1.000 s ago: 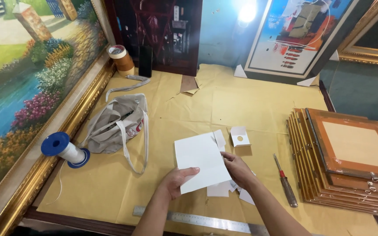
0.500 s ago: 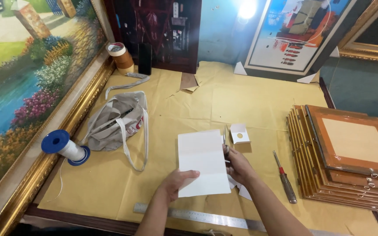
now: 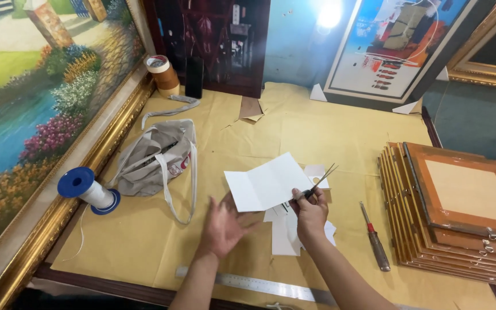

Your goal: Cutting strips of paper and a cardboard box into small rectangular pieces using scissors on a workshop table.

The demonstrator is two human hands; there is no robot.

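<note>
Kraft-brown paper covers the desk, giving a soft work surface. A gilt-framed landscape painting leans along the left edge, probably to leave the middle free. A stack of orange-brown picture frames lies face down at the right, hangers up. A grey cloth bag sits slumped left of centre, with a blue-flanged spool of white cord near it.

At centre, a creased white sheet is raised above loose white offcuts. The right hand grips scissors, fingers closed through the handles, blades parted and pointing away, apparently also pinching the sheet's edge. The left hand hovers just under the sheet, fingers spread, holding nothing. A red-collared screwdriver lies just right; a steel ruler lines the near edge.
</note>
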